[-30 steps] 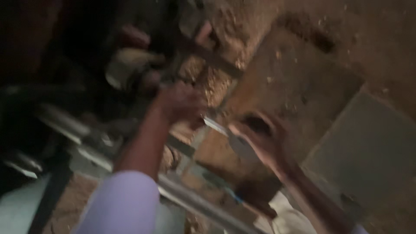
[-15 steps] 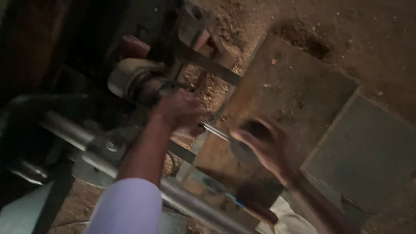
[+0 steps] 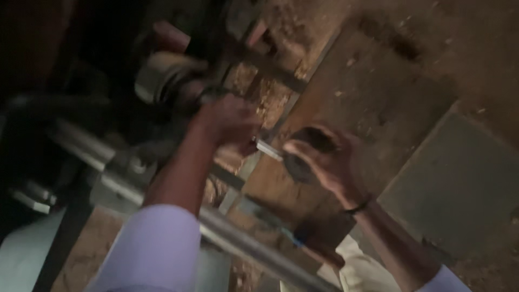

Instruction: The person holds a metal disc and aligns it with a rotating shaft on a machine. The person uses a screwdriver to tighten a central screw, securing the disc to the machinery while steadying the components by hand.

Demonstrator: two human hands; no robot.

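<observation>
The view is dim and blurred. My left hand (image 3: 230, 121) is closed around the near end of a thin metal tool (image 3: 268, 150) beside a lathe-like machine with a pale round chuck (image 3: 162, 81). My right hand (image 3: 324, 162) curls around a dark rounded piece (image 3: 303, 157) at the tool's other end. Both hands hover over a brown wooden board (image 3: 367, 92). My left arm wears a light purple sleeve.
Metal rails (image 3: 108, 167) of the machine run diagonally under my left arm. Sawdust (image 3: 270, 97) lies between the machine parts and over the ground. A grey slab (image 3: 459, 184) sits at the right, a white cloth (image 3: 362, 265) near my right forearm.
Both hands have drawn slightly closer around the thin tool, and the camera has shifted, bringing the chuck and rails further into view.
</observation>
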